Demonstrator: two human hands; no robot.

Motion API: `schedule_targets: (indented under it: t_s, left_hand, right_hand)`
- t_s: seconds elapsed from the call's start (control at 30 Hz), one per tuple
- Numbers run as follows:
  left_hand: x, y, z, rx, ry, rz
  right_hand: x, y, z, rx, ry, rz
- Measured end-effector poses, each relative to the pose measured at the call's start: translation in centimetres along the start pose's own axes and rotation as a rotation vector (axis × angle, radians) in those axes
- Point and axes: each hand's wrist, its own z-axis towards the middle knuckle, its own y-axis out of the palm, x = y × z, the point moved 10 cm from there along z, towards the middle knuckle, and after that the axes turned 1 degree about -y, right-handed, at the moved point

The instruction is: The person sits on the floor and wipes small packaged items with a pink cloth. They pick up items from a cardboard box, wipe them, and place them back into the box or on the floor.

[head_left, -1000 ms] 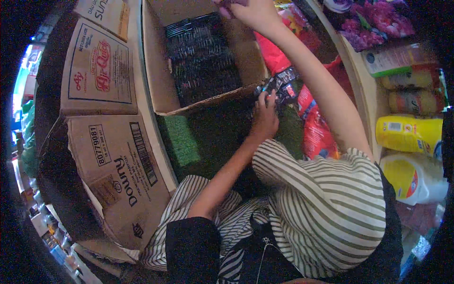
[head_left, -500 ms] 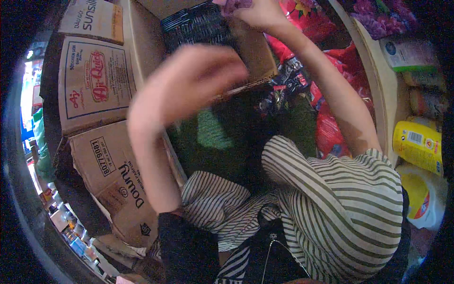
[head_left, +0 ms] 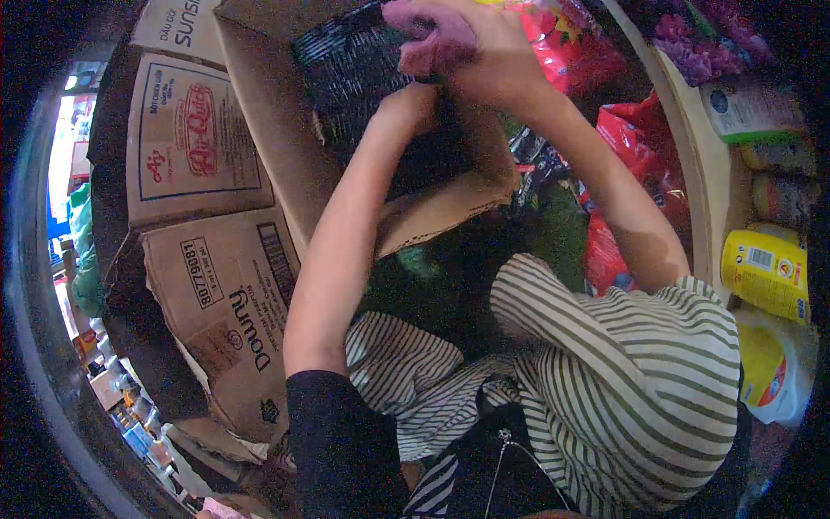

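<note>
My right hand [head_left: 497, 65] is closed around a bunched pinkish-purple cloth [head_left: 437, 39] over an open cardboard box [head_left: 458, 203]. Dark, shiny plastic-wrapped packets [head_left: 346, 78] lie in rows inside that box. My left hand [head_left: 409, 108] reaches in over the packets, just below the cloth. Its fingers point into shadow, so whether they grip a packet is hidden.
Stacked cardboard cartons [head_left: 199, 147] stand along the left. Red plastic packages [head_left: 635, 138] lie right of the box, beside a shelf edge [head_left: 683, 130]. A yellow bottle [head_left: 765, 270] and other containers sit at the far right. Striped fabric [head_left: 640, 372] covers my lap.
My left hand has swung forward into the box, beside the right. The box's near edge now sits closer to me. The cloth in my right hand has come lower in view.
</note>
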Motion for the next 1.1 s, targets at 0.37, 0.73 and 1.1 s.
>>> schedule_targets:
  t_s: [0.37,0.73,1.1]
  left_hand:
    - [2.3,-3.9,-3.7,0.258,-0.201,-0.040]
    - [1.5,-2.5,-3.4,0.341,-0.320,-0.285]
    - [3.5,-3.6,-3.4,0.429,-0.326,-0.108]
  right_hand:
    - [-1.3,-0.6,0.5,-0.058,-0.090,-0.186]
    - [1.3,0.7,-0.2,-0.016,0.036,-0.486]
    - [2.4,0.3,0.0,0.011,-0.032,-0.327]
